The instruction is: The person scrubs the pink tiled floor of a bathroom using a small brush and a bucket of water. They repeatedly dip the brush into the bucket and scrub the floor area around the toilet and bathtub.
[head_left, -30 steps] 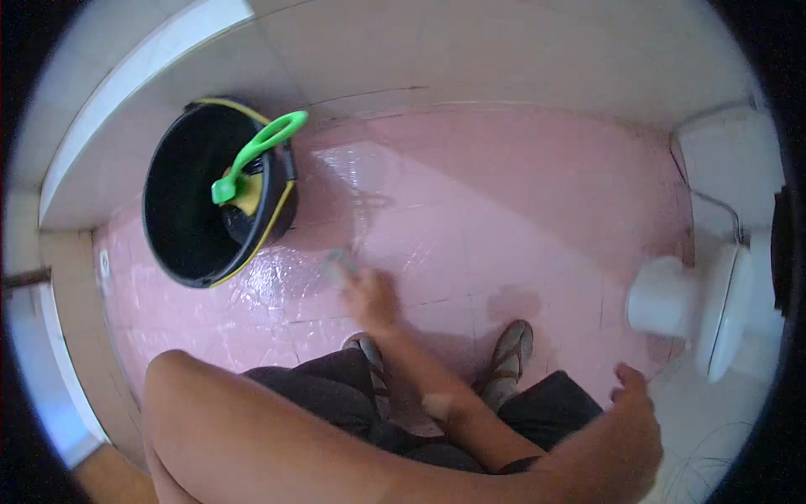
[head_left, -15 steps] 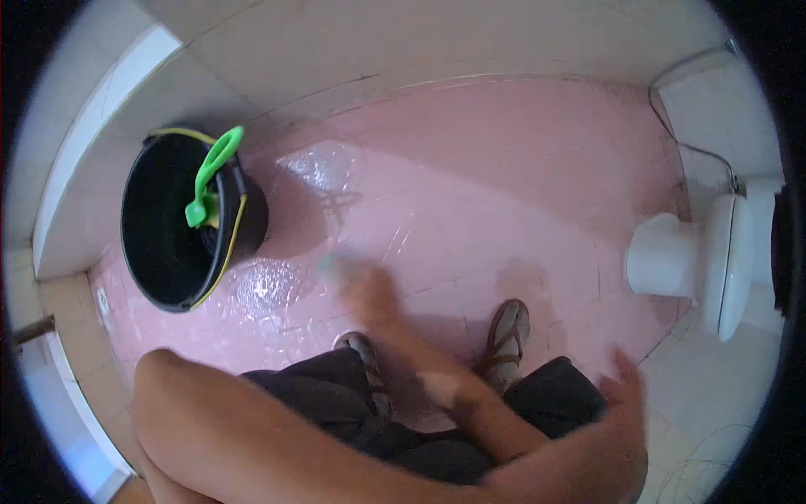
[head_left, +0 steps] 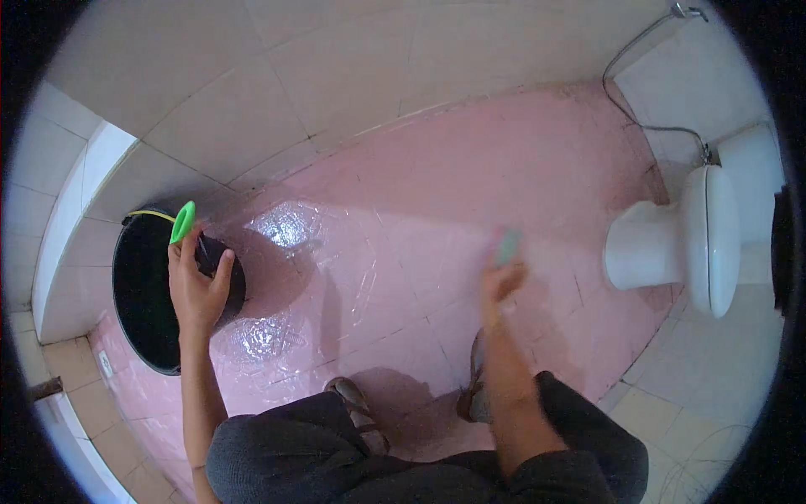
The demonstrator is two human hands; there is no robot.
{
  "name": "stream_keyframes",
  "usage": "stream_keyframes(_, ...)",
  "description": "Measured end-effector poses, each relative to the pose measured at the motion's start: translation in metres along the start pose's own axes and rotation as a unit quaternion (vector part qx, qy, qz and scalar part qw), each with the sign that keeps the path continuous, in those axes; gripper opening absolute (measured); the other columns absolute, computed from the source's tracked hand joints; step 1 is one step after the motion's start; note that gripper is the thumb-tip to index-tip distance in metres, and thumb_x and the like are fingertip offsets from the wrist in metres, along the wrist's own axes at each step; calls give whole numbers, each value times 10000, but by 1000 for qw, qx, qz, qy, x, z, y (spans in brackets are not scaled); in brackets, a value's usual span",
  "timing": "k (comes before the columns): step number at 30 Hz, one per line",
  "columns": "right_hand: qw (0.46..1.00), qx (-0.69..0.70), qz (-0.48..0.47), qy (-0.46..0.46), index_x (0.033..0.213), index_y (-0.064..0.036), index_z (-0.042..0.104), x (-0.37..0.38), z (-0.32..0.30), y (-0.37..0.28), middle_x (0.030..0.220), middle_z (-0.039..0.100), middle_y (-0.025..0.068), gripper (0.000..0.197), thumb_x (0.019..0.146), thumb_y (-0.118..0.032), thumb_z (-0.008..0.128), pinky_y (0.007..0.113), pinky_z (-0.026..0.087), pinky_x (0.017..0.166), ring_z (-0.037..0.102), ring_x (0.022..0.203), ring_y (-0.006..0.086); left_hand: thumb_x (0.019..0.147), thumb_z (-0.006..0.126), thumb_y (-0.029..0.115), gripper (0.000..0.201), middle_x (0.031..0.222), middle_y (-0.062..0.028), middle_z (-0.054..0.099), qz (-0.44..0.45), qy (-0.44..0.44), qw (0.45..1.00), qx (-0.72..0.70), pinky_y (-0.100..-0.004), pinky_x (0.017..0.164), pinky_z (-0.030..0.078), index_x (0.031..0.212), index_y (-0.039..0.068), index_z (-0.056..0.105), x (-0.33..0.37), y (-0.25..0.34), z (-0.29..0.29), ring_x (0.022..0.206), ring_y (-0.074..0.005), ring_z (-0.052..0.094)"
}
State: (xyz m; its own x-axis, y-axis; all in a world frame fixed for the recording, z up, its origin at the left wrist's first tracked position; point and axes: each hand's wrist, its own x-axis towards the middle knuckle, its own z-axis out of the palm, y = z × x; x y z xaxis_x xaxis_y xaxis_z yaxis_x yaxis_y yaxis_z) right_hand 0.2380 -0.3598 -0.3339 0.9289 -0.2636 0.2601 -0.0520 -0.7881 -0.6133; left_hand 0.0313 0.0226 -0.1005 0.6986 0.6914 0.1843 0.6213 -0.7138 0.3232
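Note:
On the left stands a black bucket (head_left: pixel 138 294) with a yellow line along its rim. A bright green looped handle (head_left: pixel 183 223) sticks up at its rim; the lower part of that tool is hidden behind my fingers. My left hand (head_left: pixel 200 290) reaches over the rim, fingertips at the green handle and thumb held apart from them. To the right, over the pink floor, my right hand (head_left: pixel 504 284) grips a small pale green object (head_left: pixel 507 246). Motion blurs it, so its kind is unclear.
The pink tiled floor (head_left: pixel 420 227) has wet, shiny patches near the bucket. A white toilet (head_left: pixel 646 248) stands at the right, with a hose (head_left: pixel 625 105) on the wall behind. My sandalled feet (head_left: pixel 359 407) are below. A tiled wall (head_left: pixel 336 67) bounds the far side.
My left hand has swung from the far right over to the bucket's green handle. My right hand has moved right with the pale green object. The view has shifted.

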Motion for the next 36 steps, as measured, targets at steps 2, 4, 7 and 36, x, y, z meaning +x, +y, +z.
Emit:
stream_keyframes(2,978,1,-157,-140,1184,-11,538,-96,12,-61,1093,570,198,469,819,-277,667,497,384,895,530,1005,381,787,716,236,572,1166,-191,540,18,91,993,79,-411,858,490,1310,103,524,11,-13,13,989,-347,590)
stream_keyframes(4,781,-39,-211,-586,1254,-67,536,-170,-7,-142,1156,565,211,489,817,-276,611,574,346,958,520,1052,407,798,694,248,727,1245,-227,508,-50,53,997,23,-439,927,455,1430,133,353,18,-19,16,1130,-402,532)
stream_keyframes(7,715,91,-343,-603,1282,-178,543,-216,-19,-169,1123,581,194,510,810,-355,620,579,375,888,529,1066,380,804,648,277,925,1279,-294,504,-88,2,995,-57,-433,917,463,1517,160,72,15,-64,41,1118,-446,551)
stream_keyframes(36,992,-105,64,12,1028,-23,623,77,22,-94,925,644,164,464,879,-461,597,439,508,645,612,734,328,712,577,222,970,868,-268,644,-151,-30,986,-57,-485,740,499,1501,41,43,16,-24,18,777,-435,636)
